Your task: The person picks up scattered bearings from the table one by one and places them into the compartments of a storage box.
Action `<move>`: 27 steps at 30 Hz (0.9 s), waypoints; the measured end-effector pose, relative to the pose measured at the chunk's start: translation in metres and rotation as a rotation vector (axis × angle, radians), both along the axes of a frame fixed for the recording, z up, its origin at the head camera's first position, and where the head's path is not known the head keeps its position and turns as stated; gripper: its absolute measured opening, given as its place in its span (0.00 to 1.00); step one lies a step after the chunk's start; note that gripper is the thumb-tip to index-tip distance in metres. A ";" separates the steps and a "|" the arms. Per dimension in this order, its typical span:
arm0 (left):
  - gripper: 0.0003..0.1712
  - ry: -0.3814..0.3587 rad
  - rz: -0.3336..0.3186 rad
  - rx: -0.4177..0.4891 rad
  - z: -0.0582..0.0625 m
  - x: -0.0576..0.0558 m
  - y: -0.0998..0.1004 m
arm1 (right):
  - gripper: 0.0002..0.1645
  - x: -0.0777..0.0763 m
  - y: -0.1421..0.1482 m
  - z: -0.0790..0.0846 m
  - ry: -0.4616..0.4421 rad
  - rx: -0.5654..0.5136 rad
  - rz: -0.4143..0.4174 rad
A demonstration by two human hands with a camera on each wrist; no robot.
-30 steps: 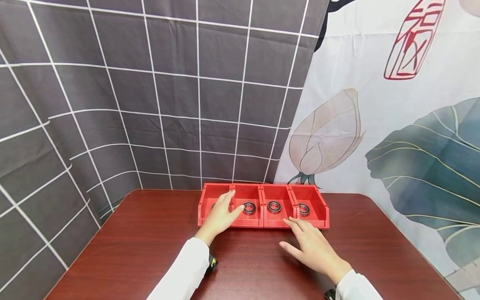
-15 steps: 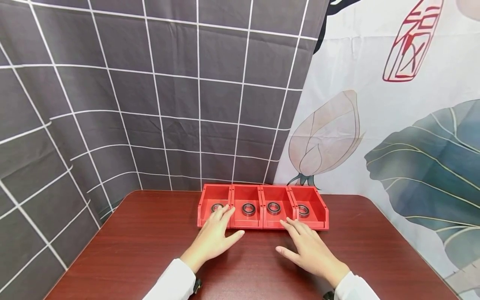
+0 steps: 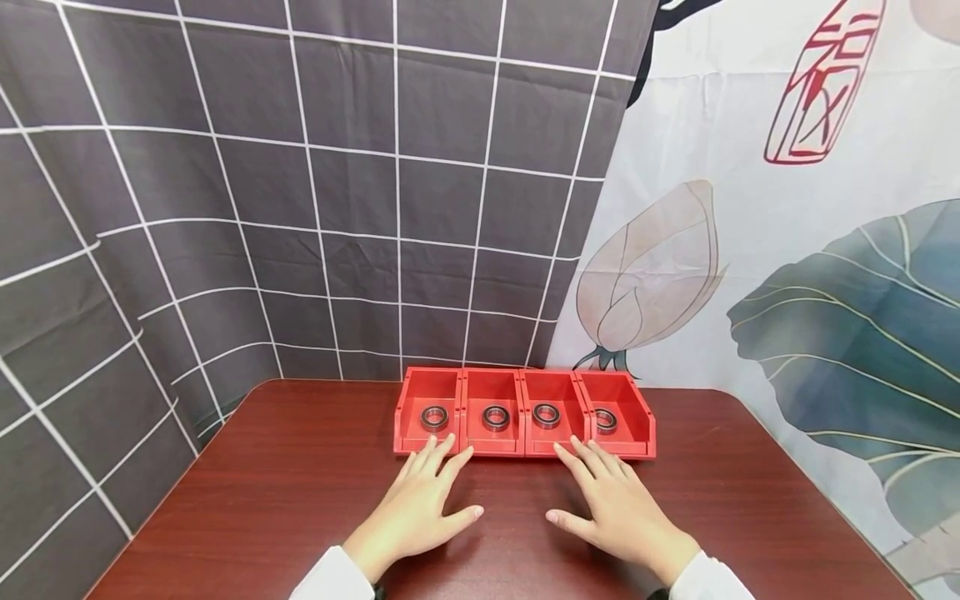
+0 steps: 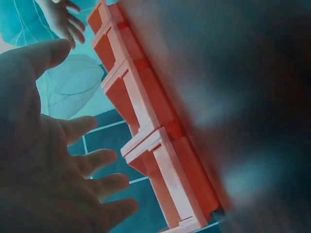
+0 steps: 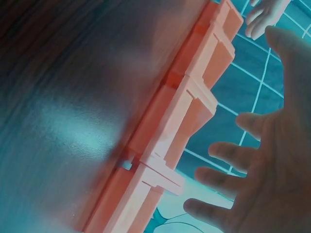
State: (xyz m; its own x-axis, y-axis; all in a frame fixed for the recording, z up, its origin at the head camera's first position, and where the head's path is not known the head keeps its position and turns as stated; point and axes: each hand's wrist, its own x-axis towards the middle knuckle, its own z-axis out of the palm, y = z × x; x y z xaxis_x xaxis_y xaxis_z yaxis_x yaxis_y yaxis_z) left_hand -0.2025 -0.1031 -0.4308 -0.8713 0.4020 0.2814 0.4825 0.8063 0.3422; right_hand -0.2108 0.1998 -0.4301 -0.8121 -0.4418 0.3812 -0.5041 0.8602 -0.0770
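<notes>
Several red bins (image 3: 493, 448) stand joined in a row, each with one black-and-silver bearing on its floor. From left to right in the head view are the first bearing (image 3: 424, 419), a second (image 3: 486, 419), a third (image 3: 537, 417) and the rightmost bearing (image 3: 615, 422), partly hidden by a divider. My left hand (image 3: 416, 508) is spread in front of the leftmost bin, fingertips overlapping its front edge in the head view. The right hand (image 3: 622, 508) is likewise spread before the right bins, fingertips at their front edge. Both wrist views show straight, parted fingers holding nothing.
The bins stand near the back edge of a reddish-brown wooden table (image 3: 247, 492). Behind hang a dark grey cloth with white grid lines (image 3: 345, 200) and a white cloth with a lotus print (image 3: 652, 275).
My left hand has drawn back from above the left bins toward me, uncovering the leftmost bearing. The right hand has shifted slightly left, its fingers still spread.
</notes>
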 end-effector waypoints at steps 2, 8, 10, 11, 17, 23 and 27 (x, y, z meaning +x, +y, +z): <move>0.42 0.015 0.002 -0.006 -0.003 0.004 -0.001 | 0.52 0.003 -0.001 0.000 -0.001 0.005 -0.006; 0.40 0.038 0.032 -0.029 -0.008 0.009 -0.003 | 0.52 0.009 -0.001 -0.002 0.001 0.019 -0.016; 0.39 0.049 0.037 -0.030 -0.009 0.009 -0.003 | 0.52 0.010 -0.001 -0.003 0.004 0.020 -0.017; 0.39 0.059 0.039 -0.031 -0.009 0.008 -0.003 | 0.51 0.010 -0.001 -0.004 0.004 0.022 -0.018; 0.40 0.090 0.048 -0.031 -0.009 0.007 -0.002 | 0.49 0.009 0.000 -0.005 0.035 0.032 -0.011; 0.41 0.074 0.054 -0.035 -0.010 0.007 -0.002 | 0.49 0.010 0.000 -0.008 0.013 0.029 -0.012; 0.40 0.073 0.054 -0.042 -0.009 0.008 -0.002 | 0.50 0.010 -0.001 -0.009 -0.005 0.027 -0.020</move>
State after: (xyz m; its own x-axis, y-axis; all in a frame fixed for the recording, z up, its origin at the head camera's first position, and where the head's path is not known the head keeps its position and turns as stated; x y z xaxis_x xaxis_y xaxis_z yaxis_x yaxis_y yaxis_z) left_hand -0.1944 -0.1053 -0.4396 -0.8696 0.3681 0.3291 0.4608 0.8444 0.2732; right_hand -0.2003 0.1989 -0.4395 -0.8227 -0.4358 0.3651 -0.4868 0.8717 -0.0566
